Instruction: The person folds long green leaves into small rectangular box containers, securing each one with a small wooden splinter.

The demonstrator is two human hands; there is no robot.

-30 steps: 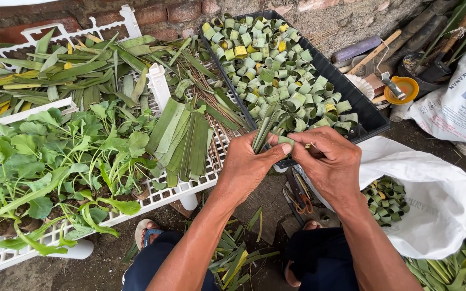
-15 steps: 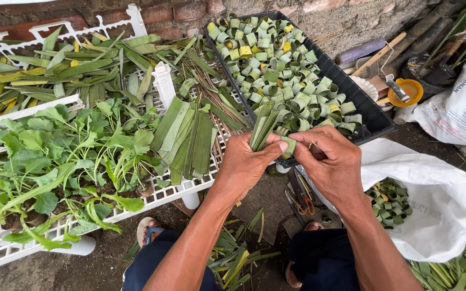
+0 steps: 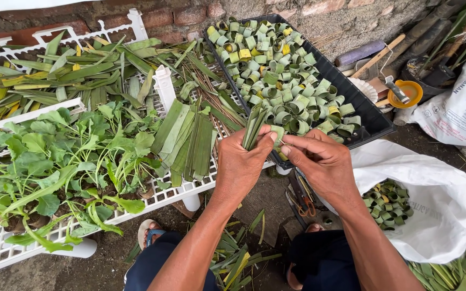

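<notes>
Nearest you, cut green leaf scraps [image 3: 233,258] litter the ground between your feet. Above them your left hand [image 3: 242,164] is clamped on a bunch of narrow green leaf strips [image 3: 253,126], while your right hand [image 3: 322,161] pinches a small leaf piece at their base, so you seem to be mid-roll on one ring. Finishing it calls for a tight, even wrap. Beyond your hands sits the black plastic tray [image 3: 370,116] of rolled green leaf rings [image 3: 276,64].

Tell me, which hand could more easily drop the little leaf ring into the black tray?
Probably the right hand. It pinches the leaf ring at its fingertips and sits nearer the black tray. The left hand is full, gripping a bundle of leaf strips.
</notes>
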